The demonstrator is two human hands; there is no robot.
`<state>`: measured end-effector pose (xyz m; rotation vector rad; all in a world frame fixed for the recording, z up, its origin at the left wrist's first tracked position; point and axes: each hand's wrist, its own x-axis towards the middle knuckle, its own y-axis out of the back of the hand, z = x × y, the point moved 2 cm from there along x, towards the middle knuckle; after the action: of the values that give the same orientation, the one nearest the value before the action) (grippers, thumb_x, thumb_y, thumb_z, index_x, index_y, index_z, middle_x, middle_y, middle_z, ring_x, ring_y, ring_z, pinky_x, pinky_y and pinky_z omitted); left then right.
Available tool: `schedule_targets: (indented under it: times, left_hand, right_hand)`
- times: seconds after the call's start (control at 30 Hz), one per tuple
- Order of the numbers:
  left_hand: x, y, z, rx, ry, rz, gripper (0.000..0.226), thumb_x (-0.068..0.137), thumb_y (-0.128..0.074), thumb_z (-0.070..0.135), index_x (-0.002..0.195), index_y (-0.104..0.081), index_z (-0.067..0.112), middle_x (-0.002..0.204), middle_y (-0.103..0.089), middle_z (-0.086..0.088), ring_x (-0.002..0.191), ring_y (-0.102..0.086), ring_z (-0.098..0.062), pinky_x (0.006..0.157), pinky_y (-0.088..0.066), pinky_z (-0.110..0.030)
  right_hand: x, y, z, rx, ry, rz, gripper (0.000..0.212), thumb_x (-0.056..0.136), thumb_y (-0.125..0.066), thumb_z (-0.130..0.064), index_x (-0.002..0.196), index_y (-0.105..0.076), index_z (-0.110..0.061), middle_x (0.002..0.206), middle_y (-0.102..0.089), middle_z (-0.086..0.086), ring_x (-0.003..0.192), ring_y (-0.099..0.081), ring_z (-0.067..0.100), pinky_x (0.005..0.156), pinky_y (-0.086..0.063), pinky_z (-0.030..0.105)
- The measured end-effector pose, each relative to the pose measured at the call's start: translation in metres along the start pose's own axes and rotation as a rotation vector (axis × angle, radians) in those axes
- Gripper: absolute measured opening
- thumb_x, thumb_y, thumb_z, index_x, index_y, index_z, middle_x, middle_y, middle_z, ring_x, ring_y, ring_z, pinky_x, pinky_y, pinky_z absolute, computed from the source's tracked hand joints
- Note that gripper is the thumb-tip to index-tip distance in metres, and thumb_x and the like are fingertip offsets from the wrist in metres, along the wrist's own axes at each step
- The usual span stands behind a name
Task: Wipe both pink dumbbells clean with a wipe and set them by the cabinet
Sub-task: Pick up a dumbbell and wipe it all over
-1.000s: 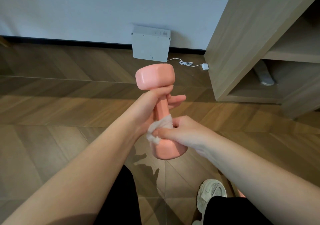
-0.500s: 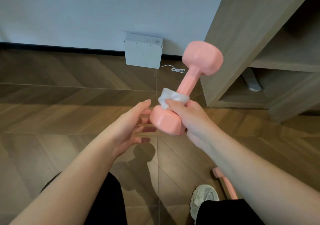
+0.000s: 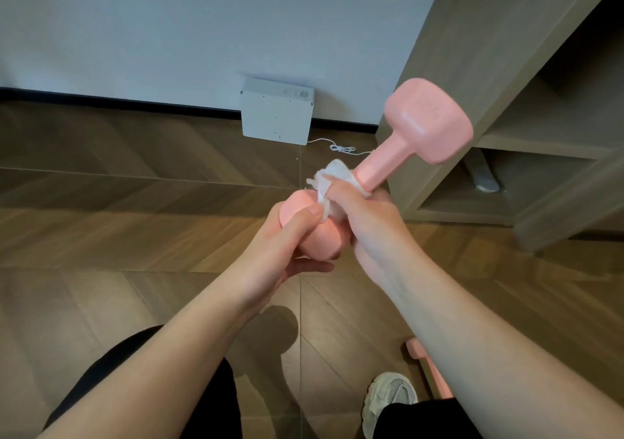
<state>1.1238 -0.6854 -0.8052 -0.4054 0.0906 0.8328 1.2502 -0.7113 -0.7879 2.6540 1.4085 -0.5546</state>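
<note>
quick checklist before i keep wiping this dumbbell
1. Dumbbell held off the floor in both hands: ok.
2. Wipe wrapped on the handle under the right hand: ok.
3. Left hand grips the near head: ok.
4. Far head wiped clean: cannot tell.
5. Second dumbbell set by the cabinet: not ok, it lies near the shoe, partly hidden by the right arm.

pink dumbbell (image 3: 429, 121) tilted mid-air | white wipe (image 3: 334, 173) crumpled on handle | second dumbbell (image 3: 414, 349) on floor
</note>
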Motion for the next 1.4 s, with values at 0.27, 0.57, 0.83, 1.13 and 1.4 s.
schedule_targets:
  times: [0.27,0.57,0.83,1.13,1.4]
  left_hand:
    - [-0.001,0.004,-0.007,0.015,0.022,0.008,0.063,0.080,-0.056,0.049,0.130,-0.046,0.012,0.119,-0.062,-0.023,0.083,-0.066,-0.024,0.077,-0.058,-0.042]
    - [-0.004,0.021,-0.004,-0.007,0.127,-0.102,0.063,0.085,-0.047,0.059,0.123,-0.058,0.010,0.101,-0.068,-0.025,0.068,-0.065,-0.030,0.068,-0.058,-0.040]
    - [-0.007,0.028,-0.001,0.556,-0.326,0.231,0.061,0.068,-0.066,0.059,0.116,-0.036,0.035,0.107,-0.053,0.017,0.092,-0.058,0.005,0.071,-0.050,-0.015]
    - [-0.010,0.021,-0.006,0.535,-0.367,0.220,0.069,0.064,-0.073,0.058,0.117,-0.033,0.040,0.113,-0.046,0.032,0.103,-0.054,0.006,0.072,-0.050,-0.013]
    - [0.001,0.019,-0.006,-0.321,0.248,-0.121,0.077,0.078,-0.056,0.060,0.135,-0.051,0.009,0.099,-0.059,-0.023,0.066,-0.065,-0.026,0.057,-0.057,-0.033]
  right_hand:
    - [0.014,0.004,-0.035,0.521,0.165,-0.029,0.024,0.085,-0.060,-0.006,0.079,-0.075,-0.023,0.082,-0.074,-0.002,0.082,-0.069,0.014,0.080,-0.054,0.038]
    - [0.016,-0.002,-0.030,0.669,0.037,-0.294,0.022,0.076,-0.076,-0.020,0.091,-0.060,-0.013,0.071,-0.066,-0.002,0.077,-0.068,0.015,0.087,-0.054,0.045]
    - [0.019,-0.008,-0.026,0.657,-0.027,-0.109,0.013,0.088,-0.065,-0.030,0.095,-0.061,-0.020,0.082,-0.073,-0.008,0.075,-0.071,0.009,0.082,-0.051,0.036]
    - [0.017,-0.006,-0.030,0.738,0.078,-0.133,0.017,0.085,-0.070,-0.027,0.072,-0.066,-0.018,0.064,-0.064,-0.005,0.054,-0.061,0.008,0.071,-0.055,0.031]
    - [0.019,-0.003,-0.029,0.793,0.084,-0.123,0.024,0.075,-0.074,-0.016,0.062,-0.056,-0.023,0.049,-0.038,-0.008,0.042,-0.036,0.005,0.055,-0.047,0.023]
